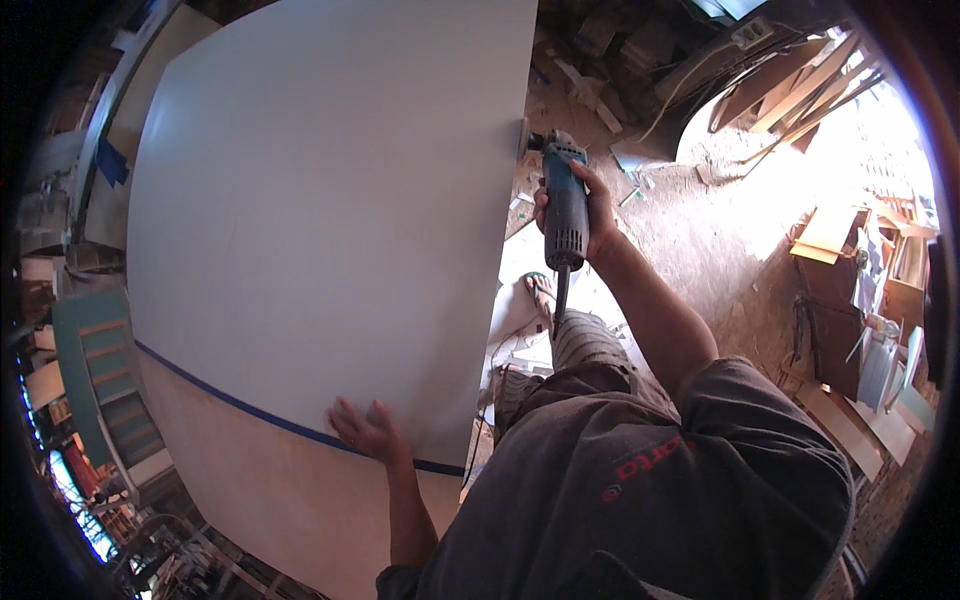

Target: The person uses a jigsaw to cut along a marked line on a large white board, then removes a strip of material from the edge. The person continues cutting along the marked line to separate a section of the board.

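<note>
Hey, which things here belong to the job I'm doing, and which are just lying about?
In use, by the look of it:
large white panel, your left hand at its near end
angle grinder in your right hand, at the panel's right edge
power cord

Apparently just lying about:
long wood strips, upper right
yellowish board, right
wood offcut on the floor

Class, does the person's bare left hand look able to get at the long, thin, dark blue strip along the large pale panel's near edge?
Probably yes: the left hand, open and seemingly empty, is right beside or over the dark blue strip, and nothing visible blocks it.
</note>
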The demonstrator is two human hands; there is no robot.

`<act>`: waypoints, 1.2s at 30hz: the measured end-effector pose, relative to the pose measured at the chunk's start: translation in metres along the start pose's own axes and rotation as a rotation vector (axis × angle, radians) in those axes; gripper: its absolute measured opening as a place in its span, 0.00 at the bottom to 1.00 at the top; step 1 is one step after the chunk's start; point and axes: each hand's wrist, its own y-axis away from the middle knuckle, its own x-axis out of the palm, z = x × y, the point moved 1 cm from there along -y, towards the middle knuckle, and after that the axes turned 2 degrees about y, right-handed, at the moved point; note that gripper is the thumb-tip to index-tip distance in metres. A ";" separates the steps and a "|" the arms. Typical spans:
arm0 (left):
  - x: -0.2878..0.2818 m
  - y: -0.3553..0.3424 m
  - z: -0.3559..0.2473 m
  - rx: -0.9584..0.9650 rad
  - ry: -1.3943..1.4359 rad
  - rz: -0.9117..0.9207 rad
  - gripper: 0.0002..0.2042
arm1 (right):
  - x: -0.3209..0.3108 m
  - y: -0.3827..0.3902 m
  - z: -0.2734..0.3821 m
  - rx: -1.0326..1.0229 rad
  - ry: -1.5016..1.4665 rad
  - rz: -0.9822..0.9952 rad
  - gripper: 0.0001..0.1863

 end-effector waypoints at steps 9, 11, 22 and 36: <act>0.006 0.000 0.003 -0.009 -0.012 -0.022 0.37 | -0.009 0.043 -0.064 -0.014 -0.026 -0.036 0.31; 0.007 0.001 0.005 -0.009 -0.003 -0.040 0.37 | -0.010 0.054 -0.079 0.012 -0.037 -0.033 0.31; 0.004 -0.001 0.000 -0.011 -0.036 -0.024 0.40 | -0.034 0.120 -0.172 0.066 -0.017 -0.015 0.31; -0.017 0.000 0.030 -0.184 -0.016 0.171 0.42 | -0.055 0.119 -0.166 0.046 -0.117 0.016 0.33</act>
